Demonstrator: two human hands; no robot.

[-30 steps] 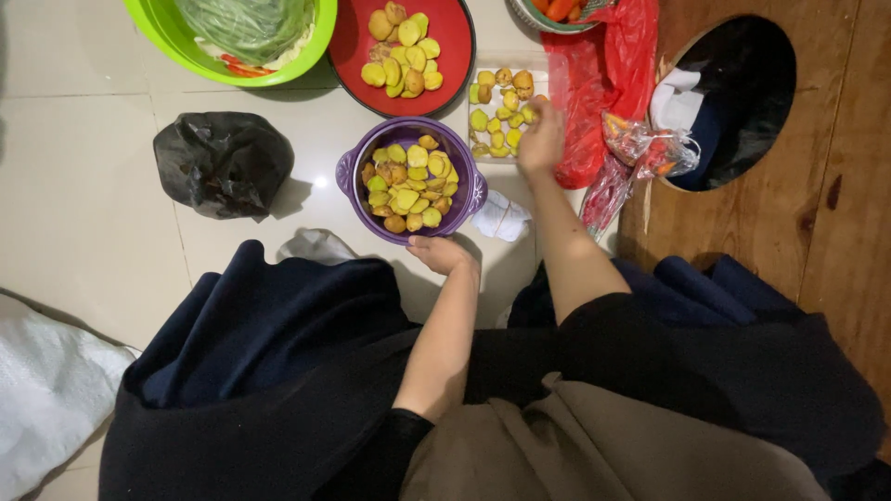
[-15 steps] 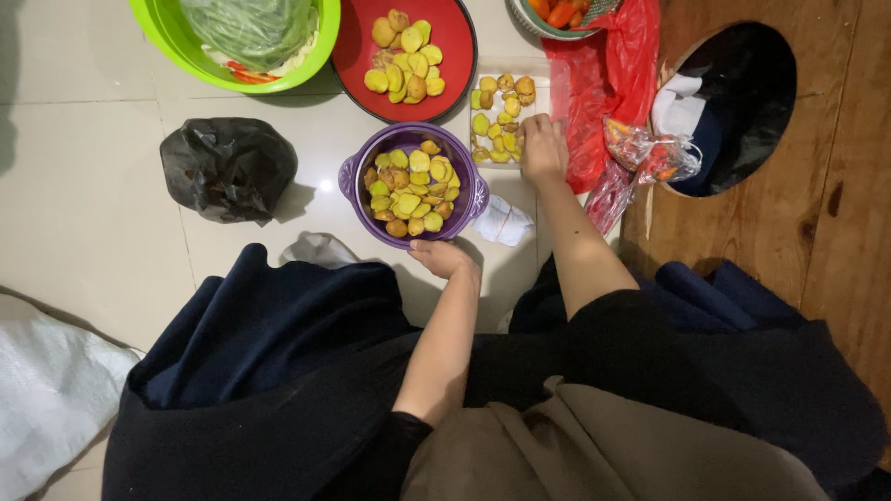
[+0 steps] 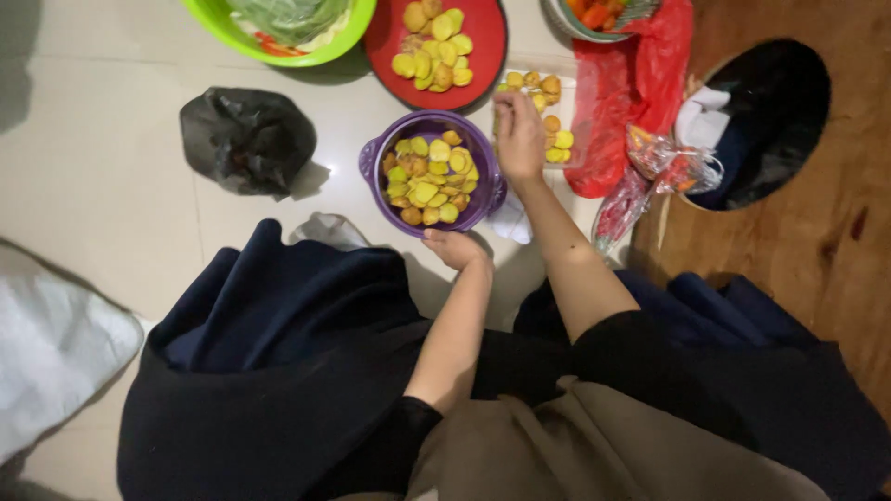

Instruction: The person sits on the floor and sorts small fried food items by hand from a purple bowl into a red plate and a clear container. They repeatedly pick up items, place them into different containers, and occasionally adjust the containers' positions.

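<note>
A purple bowl (image 3: pixel 373 160) full of yellow-green and brown slices stands on the tiled floor in front of me. My left hand (image 3: pixel 455 249) grips its near rim. My right hand (image 3: pixel 521 137) hovers, back up, between the bowl's right rim and a clear tray (image 3: pixel 577 116) holding a few more of the same slices (image 3: pixel 560 140). Its fingers curl downward, and what lies under them is hidden.
A red plate (image 3: pixel 484 46) of slices and a green bowl (image 3: pixel 353 32) of vegetables stand beyond the purple bowl. A black bag (image 3: pixel 246 139) lies at left, a red bag (image 3: pixel 640 83) and a clear bag (image 3: pixel 670 165) at right. A wooden board with a round hole (image 3: pixel 770 121) is far right.
My right hand has moved left from the far side of the clear tray to its left edge, beside the purple bowl. The left hand stays on the bowl's rim. The view shifted.
</note>
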